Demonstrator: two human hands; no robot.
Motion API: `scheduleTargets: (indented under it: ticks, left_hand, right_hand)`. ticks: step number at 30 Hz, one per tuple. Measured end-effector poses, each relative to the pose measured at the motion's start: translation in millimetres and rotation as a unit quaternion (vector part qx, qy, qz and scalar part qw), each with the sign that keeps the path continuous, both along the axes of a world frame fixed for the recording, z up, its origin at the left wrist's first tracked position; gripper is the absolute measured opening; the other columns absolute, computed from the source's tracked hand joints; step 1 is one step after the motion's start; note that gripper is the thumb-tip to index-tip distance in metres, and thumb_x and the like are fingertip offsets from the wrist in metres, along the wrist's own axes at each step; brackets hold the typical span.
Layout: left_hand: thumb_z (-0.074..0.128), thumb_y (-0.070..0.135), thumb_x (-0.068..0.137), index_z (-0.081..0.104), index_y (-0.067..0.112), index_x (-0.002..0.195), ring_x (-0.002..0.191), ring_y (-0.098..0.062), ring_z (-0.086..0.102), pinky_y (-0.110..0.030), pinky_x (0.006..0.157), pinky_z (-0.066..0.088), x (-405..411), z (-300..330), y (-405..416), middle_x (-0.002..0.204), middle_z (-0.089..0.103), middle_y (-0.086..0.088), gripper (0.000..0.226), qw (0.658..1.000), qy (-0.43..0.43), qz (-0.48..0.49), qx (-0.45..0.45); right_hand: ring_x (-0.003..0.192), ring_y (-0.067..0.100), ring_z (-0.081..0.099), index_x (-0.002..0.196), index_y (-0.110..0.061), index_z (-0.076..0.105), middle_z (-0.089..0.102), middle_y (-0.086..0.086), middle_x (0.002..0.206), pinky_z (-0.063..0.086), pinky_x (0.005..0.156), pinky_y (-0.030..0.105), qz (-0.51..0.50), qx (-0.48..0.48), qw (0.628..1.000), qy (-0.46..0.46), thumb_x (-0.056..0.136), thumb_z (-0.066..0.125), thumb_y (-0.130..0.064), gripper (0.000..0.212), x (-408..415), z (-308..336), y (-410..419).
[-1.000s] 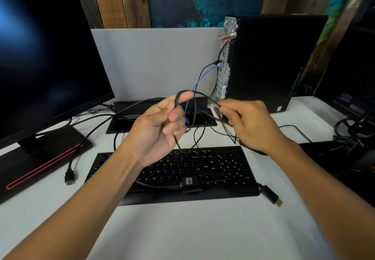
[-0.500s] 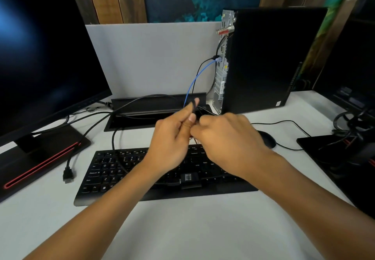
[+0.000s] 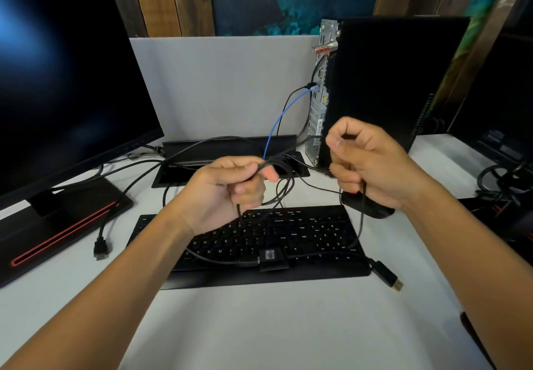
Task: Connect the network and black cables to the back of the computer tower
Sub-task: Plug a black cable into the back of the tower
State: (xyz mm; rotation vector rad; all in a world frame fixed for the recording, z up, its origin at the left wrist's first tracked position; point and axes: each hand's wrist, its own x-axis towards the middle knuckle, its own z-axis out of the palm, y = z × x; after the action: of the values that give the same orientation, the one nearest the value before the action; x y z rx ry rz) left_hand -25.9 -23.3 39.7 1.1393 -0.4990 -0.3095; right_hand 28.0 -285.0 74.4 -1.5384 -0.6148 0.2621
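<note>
- We see the black cable now drawn out between our 2 hands, where half a second ago both hands were bunched together over the tangle; we judge we are separating 1 lead from the rest.
- Our left hand is curled round a bundle of black strands above the keyboard; our right hand has moved right and up, pinching the cable near the base of the computer tower.
- The cable's loose plug lies on the tabletop beside the keyboard, so we judge this connection is not yet made.
- The blue network cable already runs into the tower's back panel, beside a black lead plugged in there.
- Another loose plug lies near the monitor stand.
</note>
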Motion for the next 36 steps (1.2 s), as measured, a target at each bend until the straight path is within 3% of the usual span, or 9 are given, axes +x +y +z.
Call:
scheduleTargets:
  ticks: [4,8,13,18,21,24,27,32,36]
  left_hand:
    - [0.063,0.018,0.092,0.068,0.006,0.125,0.049,-0.009,0.04,-0.024,0.057,0.041,0,0,-6,0.06,0.053,0.003,0.036,0.988,0.016,0.003,-0.156]
    - [0.043,0.013,0.101,0.058,0.01,0.136,0.062,-0.009,0.057,-0.021,0.068,0.051,2,-4,-19,0.074,0.061,0.001,0.038,0.974,0.025,0.136,-0.18]
    - [0.04,0.006,0.108,0.047,0.018,0.146,0.085,-0.015,0.07,-0.026,0.087,0.053,8,-16,-26,0.088,0.072,-0.001,0.041,0.931,-0.101,0.339,0.088]
    - [0.045,0.022,0.102,0.065,0.038,0.122,0.082,-0.008,0.062,-0.032,0.083,0.052,3,-24,-25,0.087,0.072,0.0,0.033,0.855,-0.211,0.337,0.334]
    - [0.039,0.017,0.1,0.075,0.033,0.096,0.064,-0.018,0.041,-0.035,0.069,0.037,0,-16,-25,0.061,0.047,-0.005,0.04,0.915,-0.153,0.264,0.264]
    - [0.038,0.018,0.094,0.079,0.022,0.106,0.06,-0.016,0.029,-0.025,0.061,0.031,0,-10,-23,0.057,0.03,0.0,0.043,0.955,-0.083,0.217,0.187]
    - [0.045,0.016,0.09,0.077,0.008,0.111,0.056,-0.015,0.023,-0.028,0.057,0.024,-1,-6,-23,0.058,0.026,0.0,0.038,0.989,-0.009,0.121,0.088]
    - [0.047,0.02,0.098,0.065,0.004,0.127,0.052,-0.01,0.039,-0.024,0.058,0.039,1,0,-20,0.059,0.046,0.004,0.037,0.975,0.065,0.049,-0.205]
    - [0.04,0.017,0.107,0.053,0.006,0.14,0.059,-0.011,0.047,-0.022,0.067,0.049,8,-7,-24,0.07,0.052,0.0,0.037,0.961,0.051,0.224,-0.152]
  right_hand:
    - [0.057,0.014,0.048,0.095,-0.021,0.067,0.054,-0.005,0.065,0.045,0.057,0.033,-0.124,-0.239,0.925,-0.269,0.107,0.051,-0.023,0.02,5,-27,14]
    - [0.058,0.028,0.053,0.096,-0.024,0.047,0.052,0.004,0.067,0.051,0.058,0.051,-0.075,-0.395,0.839,-0.366,0.109,0.04,-0.026,0.015,-17,-44,38]
    - [0.083,0.036,0.057,0.112,-0.02,0.045,0.058,0.007,0.092,0.038,0.064,0.039,-0.028,-0.523,0.742,-0.418,0.109,0.038,-0.041,0.022,-51,-36,61]
    - [0.076,0.022,0.048,0.105,-0.027,0.052,0.053,-0.011,0.085,0.048,0.067,0.04,-0.056,-0.401,0.794,-0.454,0.104,0.048,-0.033,0.007,-53,-5,51]
    - [0.072,0.017,0.054,0.094,-0.027,0.063,0.055,-0.014,0.079,0.05,0.065,0.038,-0.142,-0.295,0.83,-0.452,0.101,0.051,-0.039,0.018,-34,1,39]
    - [0.067,0.007,0.053,0.093,-0.015,0.072,0.061,-0.007,0.075,0.043,0.062,0.023,-0.203,-0.204,0.853,-0.436,0.1,0.063,-0.023,0.014,-15,-7,32]
    - [0.063,0.013,0.055,0.094,-0.012,0.072,0.062,-0.002,0.071,0.044,0.059,0.026,-0.243,-0.172,0.868,-0.398,0.1,0.065,-0.02,0.013,0,-20,24]
    - [0.065,0.017,0.055,0.111,-0.019,0.071,0.057,-0.002,0.074,0.048,0.059,0.035,-0.175,-0.312,0.843,-0.401,0.106,0.05,-0.027,0.023,1,-51,27]
    - [0.081,0.029,0.06,0.128,-0.027,0.054,0.061,0.002,0.088,0.054,0.068,0.041,-0.033,-0.485,0.782,-0.389,0.107,0.044,-0.038,0.026,-23,-55,47]
